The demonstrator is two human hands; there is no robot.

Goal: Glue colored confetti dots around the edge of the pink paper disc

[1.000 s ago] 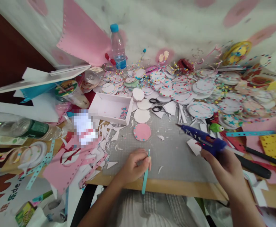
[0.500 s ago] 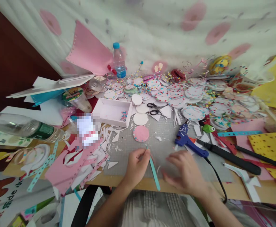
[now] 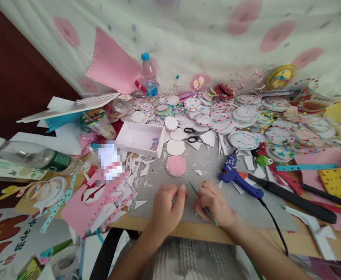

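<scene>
Head camera shows two bare hands side by side, slightly apart, over the near edge of a grey mat [image 3: 255,210] on the wooden tabletop [image 3: 194,232]. The right hand [image 3: 215,204] has its fingers clamped on a thin teal stick [image 3: 194,189], which slants across the hand, its upper end leaning left towards the gap between the hands. The left hand [image 3: 167,206] is curled, thumb tip close to the forefinger; whether those fingers pinch anything cannot be told.

Just beyond the hands, a pink disc [image 3: 176,166] lies flat on the mat, coloured dots along its left edge. Three plain white discs [image 3: 176,147] run away from it in a line. Left of these stands a shallow white box [image 3: 139,138] with small coloured pieces [image 3: 154,143] inside its right end; black-handled scissors [image 3: 192,139] lie on the other side.

To the right of the right hand rests a blue glue gun [image 3: 239,181], nozzle pointing away, its black cord [image 3: 275,225] trailing over the tabletop's front edge. White paper scraps [image 3: 112,206] are strewn left of the left hand. Along the back spreads a heap of dotted white discs [image 3: 204,116], with a blue-capped bottle [image 3: 150,79] upright behind its left part.
</scene>
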